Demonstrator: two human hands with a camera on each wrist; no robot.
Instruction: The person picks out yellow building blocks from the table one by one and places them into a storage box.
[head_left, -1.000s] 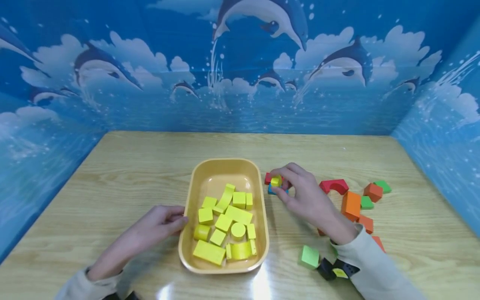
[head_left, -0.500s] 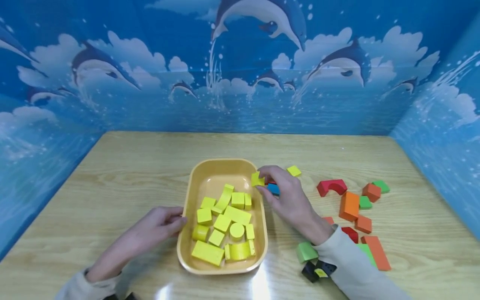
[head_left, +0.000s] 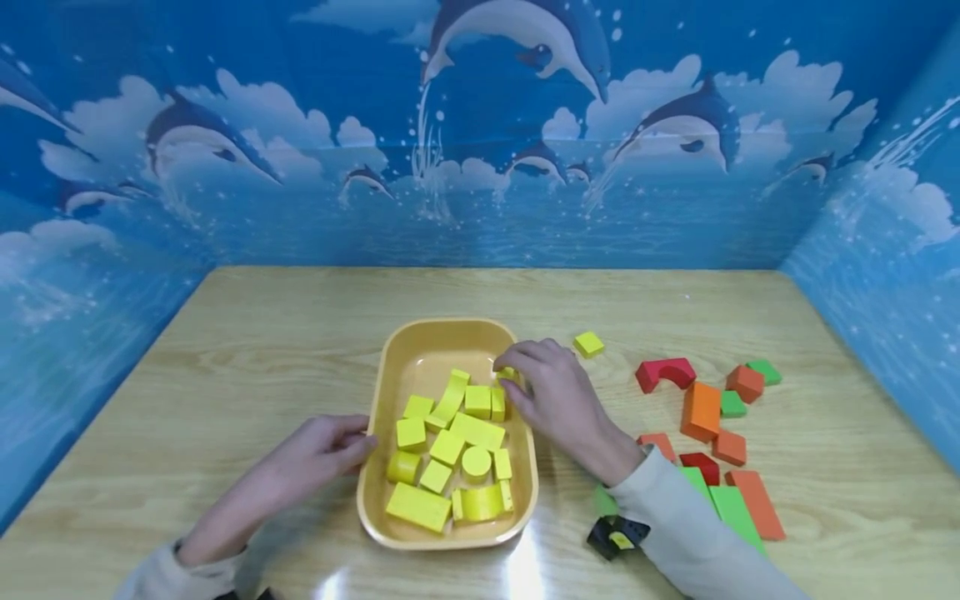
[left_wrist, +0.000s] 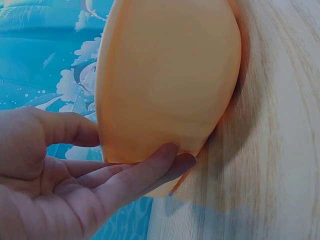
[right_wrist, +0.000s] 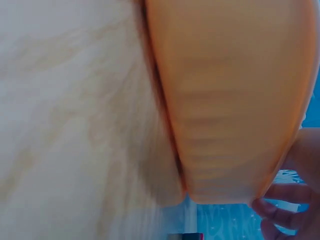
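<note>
A tan plastic tray (head_left: 420,333) stands on the table, with several yellow building blocks (head_left: 477,430) of mixed shapes inside. My left hand (head_left: 318,454) holds its left side, thumb at the rim; the left wrist view shows the fingers against the outer wall (left_wrist: 165,75). My right hand (head_left: 555,392) reaches over the right rim. Between its thumb and fingers is a small yellow block (head_left: 507,373), mostly covered by the fingers. In the right wrist view that hand (right_wrist: 300,195) is partly behind the tray's wall (right_wrist: 225,100), and the block is hidden.
One yellow block (head_left: 588,344) lies beyond the right hand. Further right are a red arch block (head_left: 666,373), an orange block (head_left: 701,412), a green block (head_left: 738,512) and several others, some under the right forearm. A blue dolphin-print backdrop (head_left: 480,208) surrounds the table.
My right hand has carried the yellow block leftward from the blocks beside the tray to over its right rim. The other yellow block came into view. The left hand stays on the tray.
</note>
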